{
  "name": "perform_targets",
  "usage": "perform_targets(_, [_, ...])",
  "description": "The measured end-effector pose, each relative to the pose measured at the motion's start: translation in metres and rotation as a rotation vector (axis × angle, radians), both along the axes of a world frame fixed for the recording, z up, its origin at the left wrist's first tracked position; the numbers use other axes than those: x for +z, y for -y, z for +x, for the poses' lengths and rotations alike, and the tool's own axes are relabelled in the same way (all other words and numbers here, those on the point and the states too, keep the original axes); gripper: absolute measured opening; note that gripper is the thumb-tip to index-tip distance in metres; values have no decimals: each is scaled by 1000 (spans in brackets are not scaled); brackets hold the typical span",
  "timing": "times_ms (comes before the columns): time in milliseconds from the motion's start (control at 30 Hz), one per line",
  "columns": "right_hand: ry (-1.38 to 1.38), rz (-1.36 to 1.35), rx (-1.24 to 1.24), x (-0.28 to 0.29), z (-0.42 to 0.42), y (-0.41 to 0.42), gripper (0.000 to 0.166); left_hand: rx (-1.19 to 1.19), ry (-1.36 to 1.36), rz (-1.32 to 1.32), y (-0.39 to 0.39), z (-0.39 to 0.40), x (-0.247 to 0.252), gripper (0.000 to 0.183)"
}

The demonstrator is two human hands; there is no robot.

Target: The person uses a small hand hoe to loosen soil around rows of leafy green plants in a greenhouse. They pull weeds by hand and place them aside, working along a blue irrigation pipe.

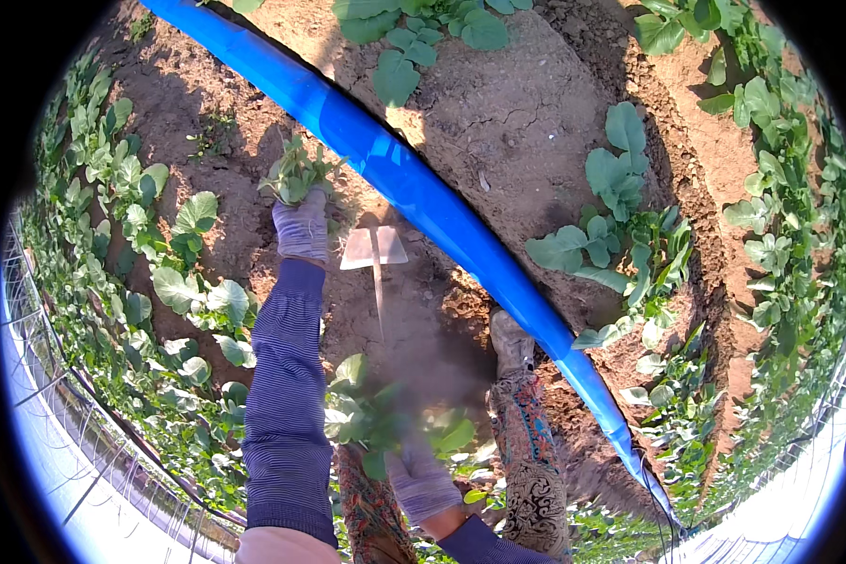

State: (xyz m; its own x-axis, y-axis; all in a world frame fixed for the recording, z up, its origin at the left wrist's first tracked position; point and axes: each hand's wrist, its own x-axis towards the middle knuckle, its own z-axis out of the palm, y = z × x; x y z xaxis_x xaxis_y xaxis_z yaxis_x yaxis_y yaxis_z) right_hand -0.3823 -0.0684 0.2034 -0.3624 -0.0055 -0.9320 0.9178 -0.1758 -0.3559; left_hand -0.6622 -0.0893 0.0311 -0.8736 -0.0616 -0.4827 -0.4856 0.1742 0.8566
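My left hand point(301, 224), in a pale knit glove, is stretched forward over bare soil. Its fingers are closed around a bunch of small uprooted-looking green weeds point(296, 173). My right hand point(423, 479), gloved the same way, is low in front of my legs at the leaves of a broad-leaved green plant point(374, 416). Blur and leaves hide its fingertips, so any grip there is unclear. Between the hands a hoe point(375, 248) lies on the soil, its flat metal blade pointing away and its thin handle running back towards me.
A blue plastic hose point(395, 173) crosses diagonally from upper left to lower right. Rows of leafy crop plants point(201, 296) grow on the left, with more leafy plants point(620, 183) to the right. My shoe point(512, 342) stands beside the hose. Wire framing point(77, 437) curves along the left rim.
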Motion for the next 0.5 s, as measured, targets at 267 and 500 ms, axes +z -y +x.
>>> perform_targets(267, [18, -175, 354, 3, -4, -7, 46, -1558, -325, -843, -188, 22, 33, 42])
perform_targets(500, [22, -204, 319, 17, -27, -46, 47, -1657, -524, -904, -219, 65, -3, 50])
